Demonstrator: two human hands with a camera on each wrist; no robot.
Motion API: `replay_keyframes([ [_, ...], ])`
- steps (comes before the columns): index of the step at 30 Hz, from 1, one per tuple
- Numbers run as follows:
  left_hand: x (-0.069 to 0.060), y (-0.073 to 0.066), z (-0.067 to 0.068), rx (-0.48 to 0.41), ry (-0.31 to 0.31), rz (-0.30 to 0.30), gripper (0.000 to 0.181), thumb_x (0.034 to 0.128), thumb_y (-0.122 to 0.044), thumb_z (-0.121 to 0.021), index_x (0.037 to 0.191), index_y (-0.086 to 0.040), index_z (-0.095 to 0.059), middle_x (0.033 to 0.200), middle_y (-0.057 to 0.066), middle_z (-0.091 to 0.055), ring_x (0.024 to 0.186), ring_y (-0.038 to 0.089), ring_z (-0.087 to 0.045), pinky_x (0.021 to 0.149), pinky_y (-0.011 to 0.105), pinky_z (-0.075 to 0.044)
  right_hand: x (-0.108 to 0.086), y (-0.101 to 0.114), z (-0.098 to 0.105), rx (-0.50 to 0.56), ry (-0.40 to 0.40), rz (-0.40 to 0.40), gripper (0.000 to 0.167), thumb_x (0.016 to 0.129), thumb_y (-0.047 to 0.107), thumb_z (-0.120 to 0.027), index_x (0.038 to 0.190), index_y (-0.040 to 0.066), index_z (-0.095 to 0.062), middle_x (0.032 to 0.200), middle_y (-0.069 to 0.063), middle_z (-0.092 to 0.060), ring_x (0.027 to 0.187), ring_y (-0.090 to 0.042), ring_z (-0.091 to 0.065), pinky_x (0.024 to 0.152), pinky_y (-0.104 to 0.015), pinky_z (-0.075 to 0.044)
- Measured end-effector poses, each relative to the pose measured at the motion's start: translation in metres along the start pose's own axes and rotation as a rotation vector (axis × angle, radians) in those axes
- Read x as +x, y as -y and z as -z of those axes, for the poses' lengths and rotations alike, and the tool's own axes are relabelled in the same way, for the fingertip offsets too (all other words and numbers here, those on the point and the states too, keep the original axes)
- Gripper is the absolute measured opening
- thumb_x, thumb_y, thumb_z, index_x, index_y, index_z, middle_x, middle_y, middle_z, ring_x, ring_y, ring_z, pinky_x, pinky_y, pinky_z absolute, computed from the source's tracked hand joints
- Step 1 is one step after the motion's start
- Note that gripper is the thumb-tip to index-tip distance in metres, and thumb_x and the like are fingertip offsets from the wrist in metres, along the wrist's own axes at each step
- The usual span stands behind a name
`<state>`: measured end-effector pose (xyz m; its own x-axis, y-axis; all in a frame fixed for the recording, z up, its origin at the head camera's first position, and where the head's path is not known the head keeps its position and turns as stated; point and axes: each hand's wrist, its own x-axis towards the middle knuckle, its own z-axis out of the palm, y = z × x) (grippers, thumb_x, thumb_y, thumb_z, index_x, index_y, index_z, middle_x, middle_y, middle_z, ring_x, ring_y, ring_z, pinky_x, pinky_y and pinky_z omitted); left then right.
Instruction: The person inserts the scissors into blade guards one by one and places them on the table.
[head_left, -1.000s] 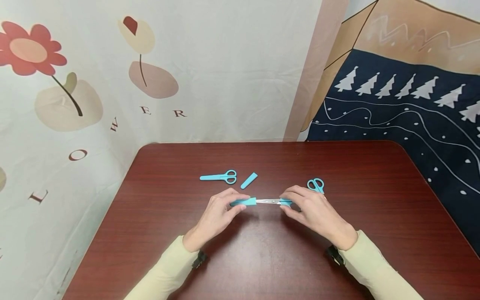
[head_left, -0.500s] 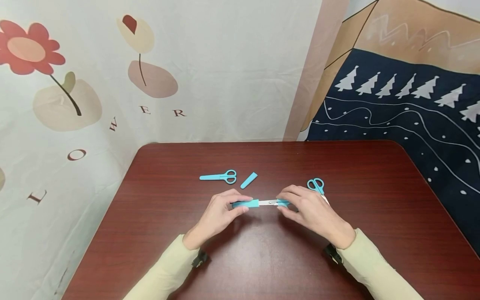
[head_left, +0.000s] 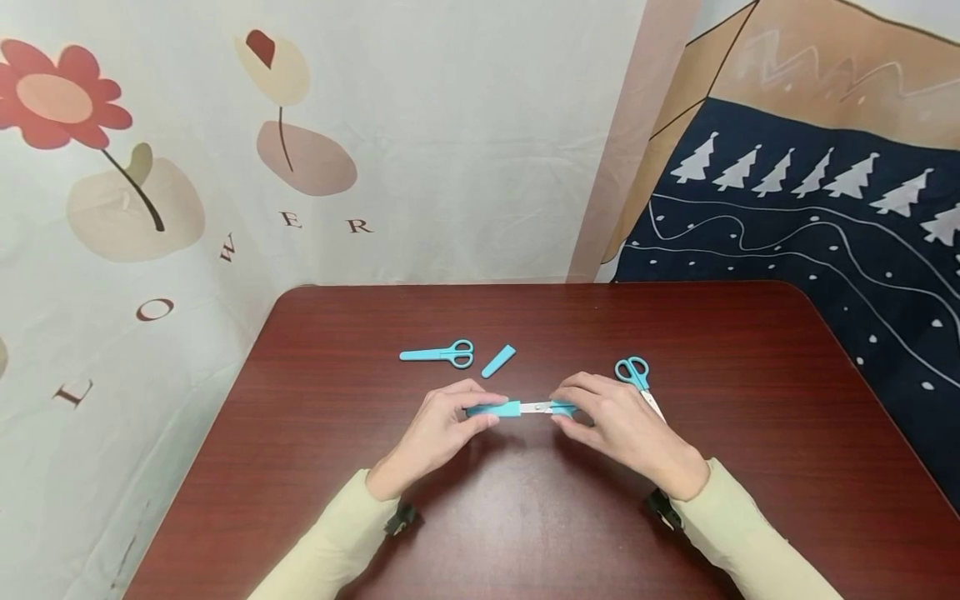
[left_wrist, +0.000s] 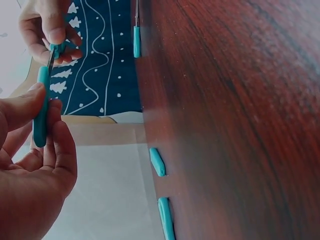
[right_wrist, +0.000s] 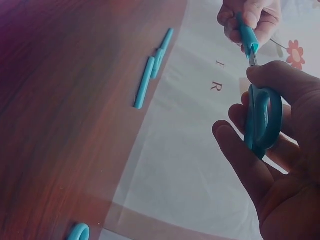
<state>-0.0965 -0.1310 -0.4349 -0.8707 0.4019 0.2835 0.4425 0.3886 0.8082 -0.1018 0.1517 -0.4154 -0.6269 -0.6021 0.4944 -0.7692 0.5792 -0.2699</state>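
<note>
Above a dark red wood-grain table (head_left: 510,542), I watch a person's left hand (head_left: 435,421) pinch a turquoise blade sheath (head_left: 508,409) between thumb and fingers, while the right hand (head_left: 626,421) grips the turquoise handles (right_wrist: 272,117) of a pair of scissors (head_left: 536,408), thumb to one side. The blades sit partway inside the sheath, a short stretch of bare metal showing between its mouth and the handles. The pair is held roughly level between the two hands, clear of the tabletop.

Beyond the left hand, I see sheathed scissors (head_left: 435,355) lying flat, handles toward a loose turquoise sheath (head_left: 498,362) set at a slant just beside them. Behind the right hand lie unsheathed scissors (head_left: 633,372), handles away from the person, silver blades partly hidden from my head view. Pale sleeves (head_left: 330,533) cover both forearms. A flower-printed cloth (head_left: 465,150) and a navy tree-print panel (head_left: 802,208) form the backdrop.
</note>
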Motion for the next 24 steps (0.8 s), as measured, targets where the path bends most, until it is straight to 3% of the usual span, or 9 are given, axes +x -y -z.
replay_keyframes([
  [24,0.0007,-0.0038,0.0003,-0.007,0.001,-0.061,0.025,0.0892,-0.007,-0.081,0.114,-0.01,-0.08,0.094,-0.006,-0.069,0.056,0.004,-0.05,0.055,0.022,-0.047,0.0038,0.0042,-0.0017,-0.013,-0.016,0.017,0.025,0.08,0.015,-0.09,0.101,0.012,-0.076,0.099,0.005,-0.07,0.079,-0.006,-0.064,0.067,-0.024,-0.057],
])
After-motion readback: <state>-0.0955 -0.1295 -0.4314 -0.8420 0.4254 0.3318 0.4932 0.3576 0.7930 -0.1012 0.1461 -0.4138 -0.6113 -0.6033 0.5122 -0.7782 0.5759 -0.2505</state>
